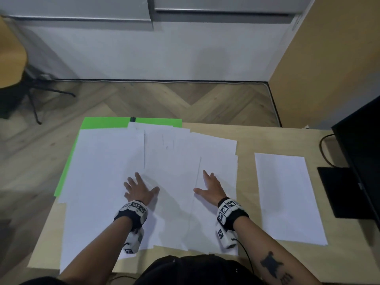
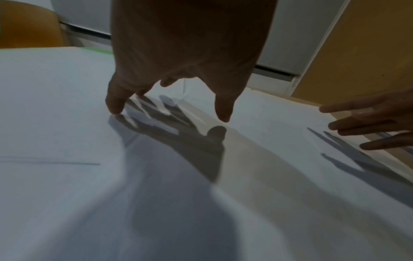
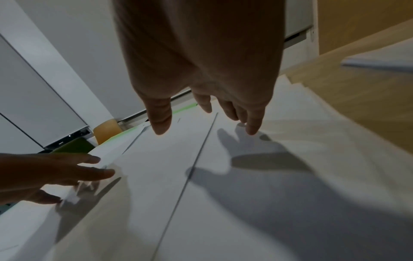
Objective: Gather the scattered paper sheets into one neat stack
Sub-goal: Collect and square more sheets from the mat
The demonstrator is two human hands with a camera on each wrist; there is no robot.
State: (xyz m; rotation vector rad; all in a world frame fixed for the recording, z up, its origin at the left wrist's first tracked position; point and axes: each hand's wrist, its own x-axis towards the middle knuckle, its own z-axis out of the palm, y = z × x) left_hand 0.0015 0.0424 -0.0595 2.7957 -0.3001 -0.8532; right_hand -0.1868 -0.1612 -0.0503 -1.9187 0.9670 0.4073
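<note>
Many white paper sheets (image 1: pixel 115 161) lie overlapped across the left and middle of the desk (image 1: pixel 245 136), covering most of a green sheet (image 1: pixel 107 122) at the far left corner, while one separate sheet (image 1: pixel 287 198) lies well apart near the right edge. Your left hand (image 1: pixel 138 189) and right hand (image 1: pixel 211 187) are both spread flat over the overlapped pile, fingers straight, grasping nothing.

To gather well, I judge you should press lightly with flat palms and sweep both hands inward so the outer sheets slide over the middle ones rather than buckle; then square the edges and bring the lone right-hand sheet in last.

Only the head view shows the whole spread and that lone sheet in full. The left wrist view shows the left fingertips (image 2: pixel 115 107) at or just above the paper, with shadow close beneath. The right wrist view shows the right fingertips (image 3: pixel 252 127) likewise low over a sheet edge; whether they touch, I cannot tell.
</note>
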